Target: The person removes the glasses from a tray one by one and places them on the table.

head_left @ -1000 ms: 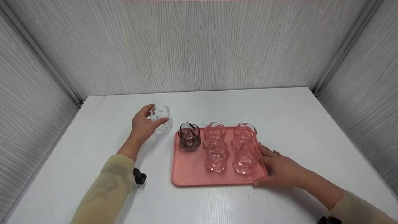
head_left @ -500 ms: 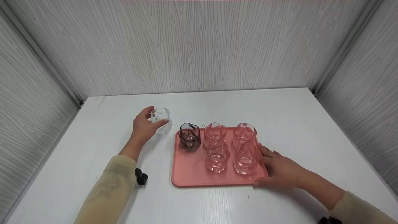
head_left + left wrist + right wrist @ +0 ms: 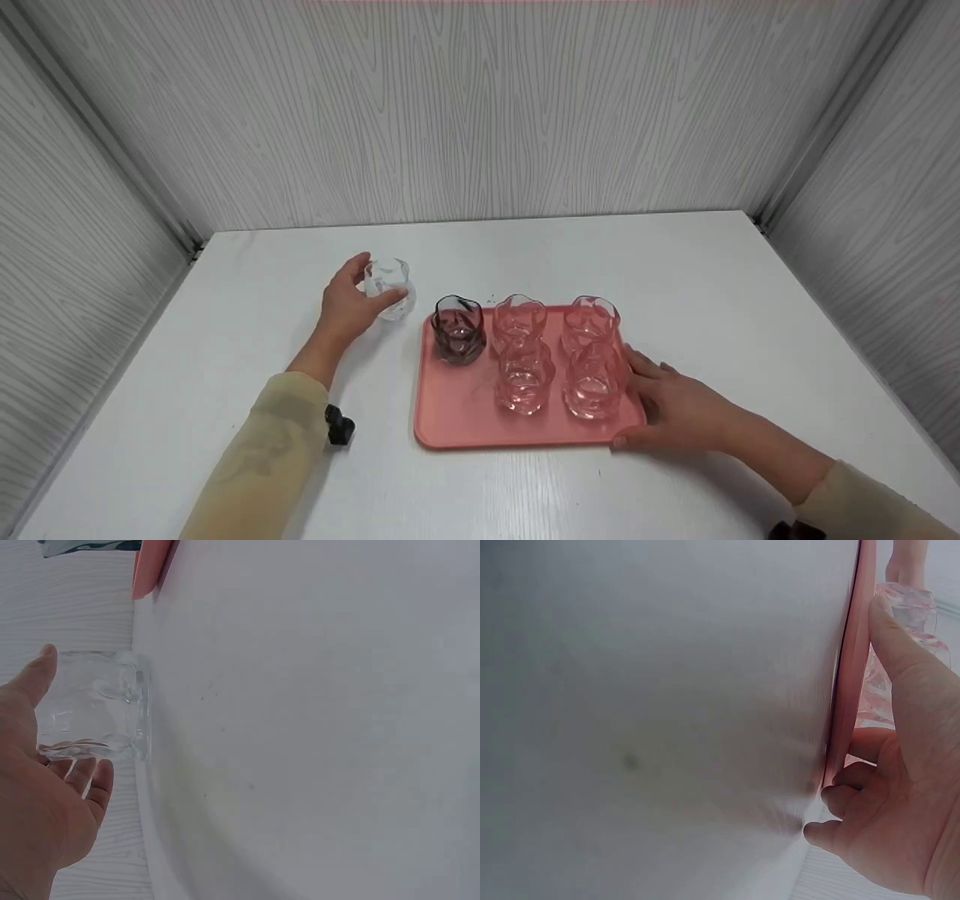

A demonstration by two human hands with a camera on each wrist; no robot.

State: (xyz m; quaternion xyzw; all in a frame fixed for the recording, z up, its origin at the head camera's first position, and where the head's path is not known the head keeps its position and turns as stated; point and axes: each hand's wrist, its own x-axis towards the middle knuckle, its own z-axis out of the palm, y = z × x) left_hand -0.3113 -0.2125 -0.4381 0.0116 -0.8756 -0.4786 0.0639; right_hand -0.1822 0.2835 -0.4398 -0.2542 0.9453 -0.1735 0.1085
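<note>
My left hand (image 3: 351, 304) holds a clear drinking glass (image 3: 391, 292), thumb on its near side and fingers around the far side. It is upright, left of the pink tray (image 3: 454, 420), and its base is right at the white tabletop in the left wrist view. My right hand (image 3: 679, 409) grips the tray's right edge, thumb at the front corner and fingers along the side. On the tray stand a smoky dark glass (image 3: 459, 334) at back left and several clear glasses in two columns, such as this front one (image 3: 523, 382) and this one at the right (image 3: 591, 386).
A white table (image 3: 510, 495) lies under everything. Pale wood-grain panels (image 3: 480, 112) stand behind it and on both sides. The front left part of the tray shows bare surface.
My left hand and the clear glass have shifted very slightly toward me. The right hand, the tray and its glasses keep their places.
</note>
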